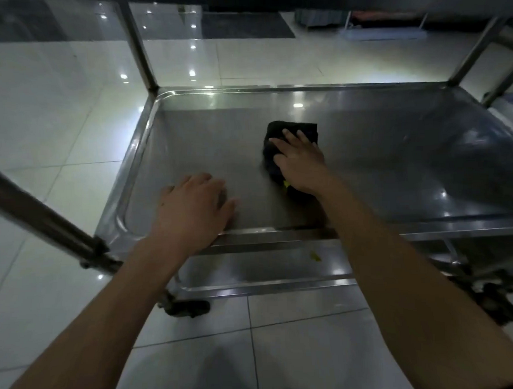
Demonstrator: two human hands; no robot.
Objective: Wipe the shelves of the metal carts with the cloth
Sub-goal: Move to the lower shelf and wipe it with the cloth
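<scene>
The stainless-steel cart with its rimmed upper shelf [364, 161] is mid-wipe. The left hand [194, 208] rests flat on the near edge, fingers straight, steadying it. The right hand [299, 162] presses the dark folded cloth [276, 135] mid-shelf with spread fingers. Next, likely sweeping toward the unwiped right side.

This looks like a commercial kitchen or a similar institutional service room. A stainless-steel cart with raised-rim shelves [364, 161] and tubular metal posts [138, 44] stands on glossy white floor tiles [57, 114] that mirror ceiling lights. Beyond the cart lie a dark rectangular floor mat [243, 27] and low equipment too dim to identify.
</scene>
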